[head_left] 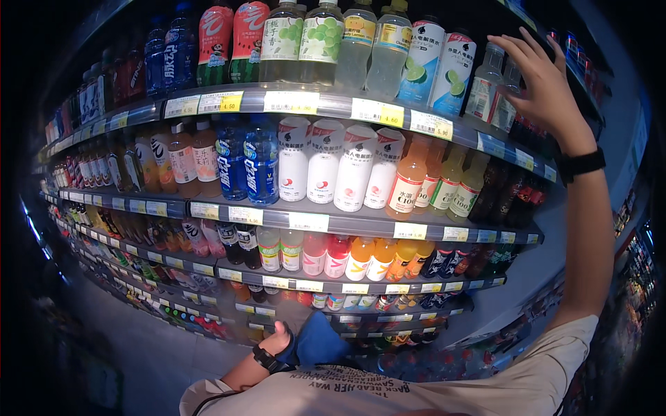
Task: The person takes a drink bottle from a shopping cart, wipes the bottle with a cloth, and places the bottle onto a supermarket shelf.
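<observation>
My right hand (544, 83) is raised at the right end of the top shelf, its fingers stretched and spread. It lies partly in front of a clear bottle (512, 76) with a pale label; whether they touch I cannot tell. Just left of it stands another clear bottle (483, 87) with a white label. Low in front of my body is my left hand (276, 341), thumb upward and its other fingers mostly hidden. A blue cloth-like thing (320, 338) is right beside it; whether the hand holds it is unclear.
Drinks fill a shelf unit of several tiers, with price tags along the shelf edges (361, 225). White-and-blue bottles (452, 73) stand left of my raised hand. White bottles (324, 161) and orange drink bottles (407, 177) line the tier below. Grey floor (170, 350) shows at lower left.
</observation>
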